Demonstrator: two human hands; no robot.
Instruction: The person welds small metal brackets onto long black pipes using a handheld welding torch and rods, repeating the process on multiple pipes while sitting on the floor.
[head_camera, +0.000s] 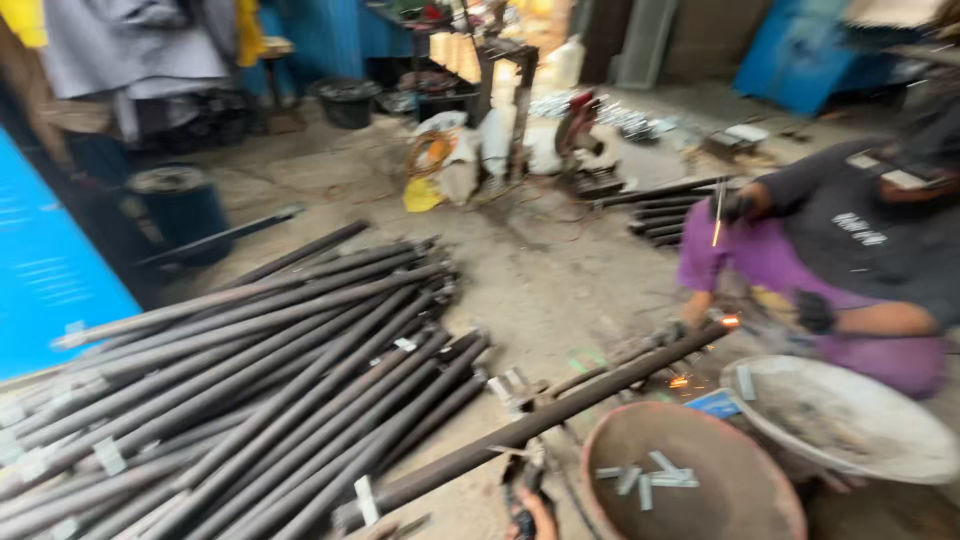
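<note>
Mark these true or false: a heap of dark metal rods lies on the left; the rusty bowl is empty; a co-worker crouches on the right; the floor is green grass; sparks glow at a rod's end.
1. A heap of dark rods lies on the left: true.
2. The rusty bowl is empty: false, small flat metal pieces lie in it.
3. A co-worker crouches on the right: true.
4. The floor is grass: false, it is bare, dusty ground.
5. Sparks glow at the end of a long rod: true.

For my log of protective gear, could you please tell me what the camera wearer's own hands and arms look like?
Only one hand shows, at the bottom edge, and it is blurred: bare, with no glove or sleeve visible. No arm is in view.
</note>
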